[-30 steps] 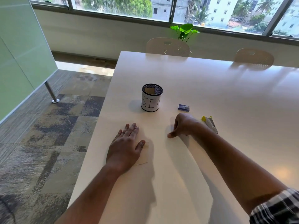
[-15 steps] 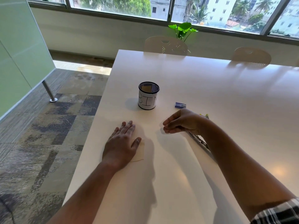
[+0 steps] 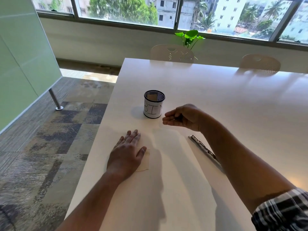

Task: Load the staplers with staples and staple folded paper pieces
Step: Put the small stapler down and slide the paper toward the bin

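Left hand pinning paper, right hand up in the air by the bin.

Left hand (image 3: pixel 126 154) lies flat, fingers straight, pressing folded paper piece (image 3: pixel 145 160) onto white table (image 3: pixel 216 100). Right hand (image 3: pixel 181 117) is off the surface at 1 o'clock from the left, fingers loosely curved; can't tell if it holds anything. Stapler (image 3: pixel 204 150), opened out, lies at 3 o'clock of the paper, partly under right forearm. Mesh cup marked BIN (image 3: pixel 154 105) at 12 o'clock.

A single head-worn wide-angle view looks forward and down over the white table (image 3: pixel 216 100), close above the left hand (image 3: pixel 126 154) and right hand (image 3: pixel 181 118). It faces the far windows (image 3: pixel 126 10) beyond them. No second view shares the scene.
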`<action>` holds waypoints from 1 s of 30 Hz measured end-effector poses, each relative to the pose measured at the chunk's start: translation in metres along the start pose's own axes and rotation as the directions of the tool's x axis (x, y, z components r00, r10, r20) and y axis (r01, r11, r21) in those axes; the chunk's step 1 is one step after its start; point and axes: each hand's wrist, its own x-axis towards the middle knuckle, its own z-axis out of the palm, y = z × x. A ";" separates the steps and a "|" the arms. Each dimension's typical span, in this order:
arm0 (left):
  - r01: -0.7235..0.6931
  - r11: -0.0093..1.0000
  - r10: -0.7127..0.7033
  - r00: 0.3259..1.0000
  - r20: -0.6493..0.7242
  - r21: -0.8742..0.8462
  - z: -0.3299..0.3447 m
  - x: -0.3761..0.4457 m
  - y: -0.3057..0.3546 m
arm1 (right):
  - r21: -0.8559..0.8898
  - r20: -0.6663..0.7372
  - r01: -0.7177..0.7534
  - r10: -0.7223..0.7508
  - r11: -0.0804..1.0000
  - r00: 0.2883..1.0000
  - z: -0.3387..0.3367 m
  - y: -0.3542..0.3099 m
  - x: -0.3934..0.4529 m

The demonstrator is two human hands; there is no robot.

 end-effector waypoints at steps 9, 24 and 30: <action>-0.003 1.000 0.003 1.000 -0.011 -0.008 -0.001 -0.001 0.001 | -0.080 -0.040 0.191 -0.195 0.978 0.980 0.019 -0.048 0.013; -0.005 0.999 0.004 1.000 -0.027 -0.032 -0.002 0.000 0.001 | -0.839 -0.040 0.278 -0.563 0.467 0.825 0.041 -0.063 0.076; -0.004 1.000 0.003 1.000 -0.031 -0.026 -0.003 0.000 0.001 | -0.901 -0.001 0.279 -0.643 0.334 0.766 0.043 -0.066 0.073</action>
